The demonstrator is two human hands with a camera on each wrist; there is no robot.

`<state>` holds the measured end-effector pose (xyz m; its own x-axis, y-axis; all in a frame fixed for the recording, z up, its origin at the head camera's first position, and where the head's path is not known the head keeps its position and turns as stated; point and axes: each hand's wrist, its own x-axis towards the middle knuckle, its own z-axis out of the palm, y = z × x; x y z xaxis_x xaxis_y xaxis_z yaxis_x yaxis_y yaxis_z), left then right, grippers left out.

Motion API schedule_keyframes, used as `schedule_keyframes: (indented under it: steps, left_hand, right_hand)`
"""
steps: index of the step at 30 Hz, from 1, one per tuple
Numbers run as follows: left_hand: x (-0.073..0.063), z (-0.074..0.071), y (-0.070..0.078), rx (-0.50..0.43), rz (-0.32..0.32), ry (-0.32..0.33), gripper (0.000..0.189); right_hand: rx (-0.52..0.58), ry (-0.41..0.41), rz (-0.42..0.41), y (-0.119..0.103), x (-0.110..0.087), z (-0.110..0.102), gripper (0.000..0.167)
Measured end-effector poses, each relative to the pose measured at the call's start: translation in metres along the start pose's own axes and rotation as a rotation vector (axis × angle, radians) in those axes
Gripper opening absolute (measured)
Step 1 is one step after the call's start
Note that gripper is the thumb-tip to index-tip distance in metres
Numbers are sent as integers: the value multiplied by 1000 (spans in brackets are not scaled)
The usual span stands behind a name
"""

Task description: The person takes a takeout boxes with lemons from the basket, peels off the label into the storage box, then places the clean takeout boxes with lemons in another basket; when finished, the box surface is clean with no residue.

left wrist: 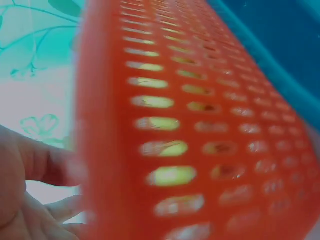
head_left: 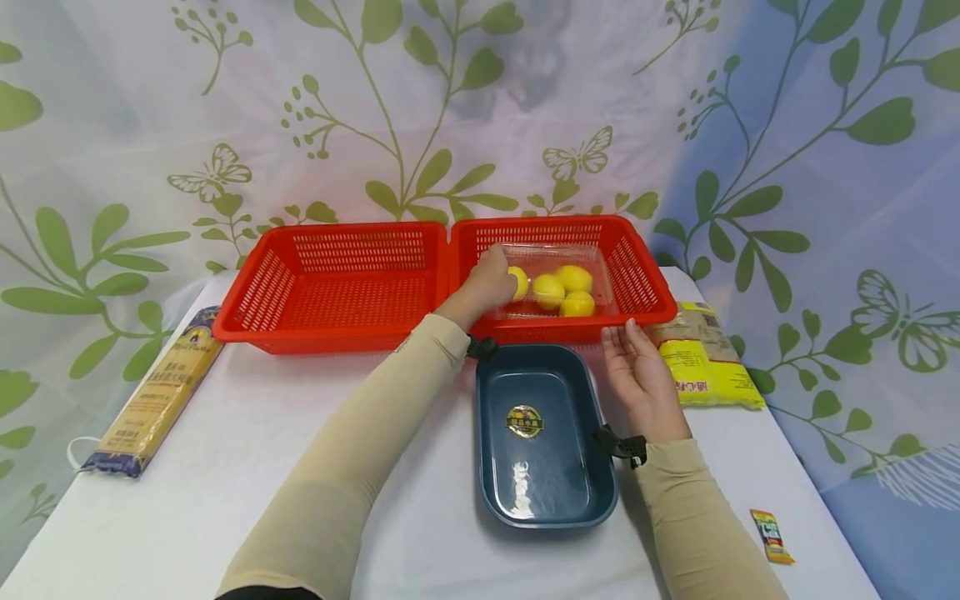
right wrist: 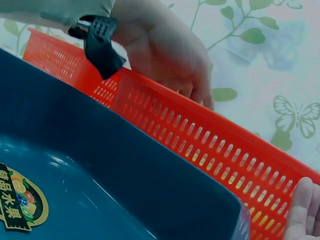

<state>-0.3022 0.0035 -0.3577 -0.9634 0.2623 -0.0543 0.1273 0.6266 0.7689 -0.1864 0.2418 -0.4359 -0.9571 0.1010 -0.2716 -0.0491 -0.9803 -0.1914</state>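
Observation:
My left hand [head_left: 491, 279] reaches over the front rim into the right red basket [head_left: 637, 275]. It is beside a yellow lemon [head_left: 519, 283] at the left end of a clear plastic box [head_left: 603, 287]. Its fingertips are hidden, so whether it grips the lemon or the box cannot be told. More lemons [head_left: 549, 291] lie in the box. My right hand [head_left: 637, 367], palm up with fingers extended, has its fingertips at the basket's front rim near the right corner. In the right wrist view, the left hand [right wrist: 167, 50] hangs over the basket wall, fingers pointing down.
A dark blue tray [head_left: 495, 492] with a gold label stands between my forearms. Left of the right basket is another red basket [head_left: 360, 300]. A pasta packet [head_left: 161, 392] lies far left, a yellow bag [head_left: 701, 354] at right, and a small snack packet [head_left: 771, 536] near the right edge.

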Motion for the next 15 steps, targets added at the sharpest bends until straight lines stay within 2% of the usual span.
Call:
schedule_keyframes:
  steps: [4, 7, 11, 15]
  left_hand:
    - [-8, -12, 8, 86, 44, 12, 68]
    - [-12, -25, 13, 208, 84, 18, 72]
    - [-20, -47, 19, 348, 145, 26, 78]
    - [-30, -73, 13, 462, 230, 46, 80]
  right_hand:
    - [8, 3, 8, -2, 1, 1, 78]
    - [18, 0, 13, -6, 0, 1, 78]
    - [-18, -5, 10, -11, -1, 3, 76]
    - [-95, 4, 2, -17, -4, 6, 74]
